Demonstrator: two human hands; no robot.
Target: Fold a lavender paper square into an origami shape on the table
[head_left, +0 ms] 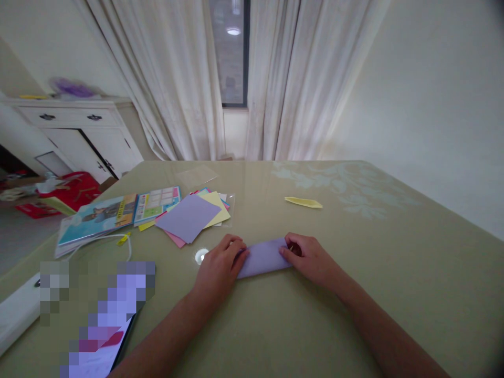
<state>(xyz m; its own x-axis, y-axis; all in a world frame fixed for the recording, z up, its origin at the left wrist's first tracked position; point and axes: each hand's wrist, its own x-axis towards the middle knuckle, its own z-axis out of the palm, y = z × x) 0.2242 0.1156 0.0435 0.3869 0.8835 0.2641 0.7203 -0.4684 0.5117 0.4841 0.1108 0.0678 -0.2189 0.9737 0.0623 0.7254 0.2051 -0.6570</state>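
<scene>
A folded strip of purple paper (263, 257) lies at the middle of the table, slightly tilted up toward the right. My left hand (222, 258) grips its left end, thumb on top and fingers curled at the edge. At the upper right corner, my right hand (305, 253) pinches the paper between thumb and forefinger. Farther back, a folded piece of yellow paper (303, 202) rests on the table. Left of it is a loose pile of coloured sheets, with a purple sheet (189, 218) uppermost. The undersides of the held strip are hidden.
Booklets (98, 218) lie at the table's left edge beside a white cable (106, 236). A partly blurred screen device (118, 315) is near my left forearm, with a white object (19, 312) farther left. Curtains, a white cabinet (79, 131) and a wall stand beyond the table (252, 325).
</scene>
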